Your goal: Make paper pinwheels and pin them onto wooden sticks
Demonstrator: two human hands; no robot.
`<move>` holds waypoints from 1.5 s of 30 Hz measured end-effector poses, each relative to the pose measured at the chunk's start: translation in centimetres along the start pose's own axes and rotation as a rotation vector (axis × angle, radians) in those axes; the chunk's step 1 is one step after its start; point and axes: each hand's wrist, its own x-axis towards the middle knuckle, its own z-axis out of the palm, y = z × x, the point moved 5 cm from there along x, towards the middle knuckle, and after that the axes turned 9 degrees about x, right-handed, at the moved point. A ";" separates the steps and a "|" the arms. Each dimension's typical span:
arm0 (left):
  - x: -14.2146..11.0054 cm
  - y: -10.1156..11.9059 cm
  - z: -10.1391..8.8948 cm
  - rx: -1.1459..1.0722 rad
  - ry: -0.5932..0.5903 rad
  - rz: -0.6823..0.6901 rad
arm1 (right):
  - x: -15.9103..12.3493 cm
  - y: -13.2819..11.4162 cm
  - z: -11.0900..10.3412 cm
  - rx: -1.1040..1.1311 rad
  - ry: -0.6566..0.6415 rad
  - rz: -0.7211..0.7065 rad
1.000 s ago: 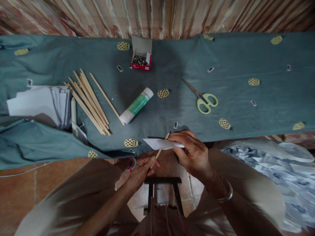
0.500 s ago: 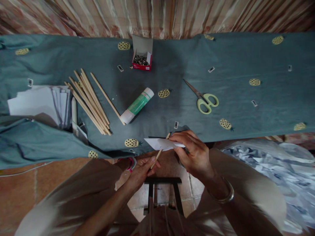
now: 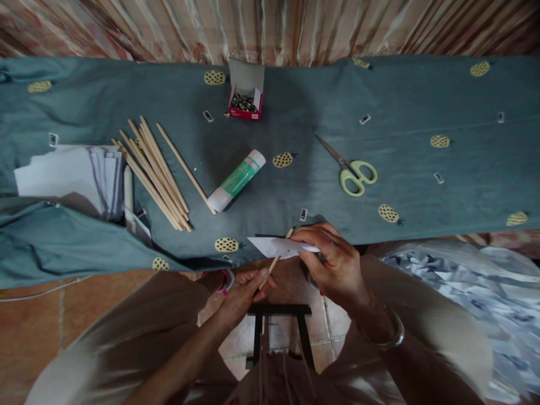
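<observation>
Pinched in my left hand (image 3: 248, 287) is the lower end of a thin wooden stick (image 3: 273, 264), which slants up to the right. A folded white piece of paper (image 3: 272, 246) crosses the stick near its upper end, its pointed tip facing left. My right hand (image 3: 333, 256) is closed on the paper's right side, thumb below and fingers above. The stick's top shows just beyond the paper; whether the two are joined I cannot tell. Both hands are at the near edge of the cloth-covered table, over my lap.
On the green tablecloth (image 3: 405, 95) lie wooden sticks (image 3: 156, 177), a glue stick (image 3: 237, 180), scissors (image 3: 352, 171) and an open red box (image 3: 245, 107) of small metal pieces. A stack of white paper (image 3: 67, 174) is at left. A clear bag (image 3: 464, 292) of cut paper stands at right.
My hands keep almost the same pose on the stick and the paper. The whole view has shifted very slightly, with the table items appearing a little further right.
</observation>
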 end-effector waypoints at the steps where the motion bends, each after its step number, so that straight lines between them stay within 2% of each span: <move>1: 0.0 0.0 0.0 0.002 -0.003 0.001 | 0.1 0.0 0.0 0.004 -0.009 0.013; 14: -0.9 0.5 1.0 -0.054 -0.008 -0.011 | 2.0 1.4 -0.5 0.071 -0.136 0.291; 19: -2.1 1.0 2.2 -0.184 -0.035 -0.006 | 3.3 2.5 -0.2 0.084 -0.250 0.449; 23: -2.7 1.5 2.9 -0.243 -0.078 0.029 | 4.6 3.3 0.3 0.150 -0.390 0.566; 25: -2.7 1.7 3.1 -0.268 -0.096 0.055 | 5.4 3.4 0.5 0.155 -0.448 0.591; 30: -2.6 1.8 3.3 -0.325 -0.114 0.090 | 6.3 3.2 0.6 0.076 -0.485 0.548; 33: -2.5 1.9 3.1 -0.332 -0.099 0.111 | 5.3 2.6 0.4 0.045 -0.428 0.455; 37: -2.2 1.8 2.7 -0.308 -0.065 0.117 | 2.3 1.5 0.0 0.040 -0.179 0.311; 41: -2.1 2.0 2.1 -0.283 -0.022 0.133 | -0.8 0.7 0.6 0.124 -0.006 0.222; 45: -1.9 2.1 1.7 -0.216 0.015 0.134 | -1.5 -0.1 0.9 0.114 0.064 0.170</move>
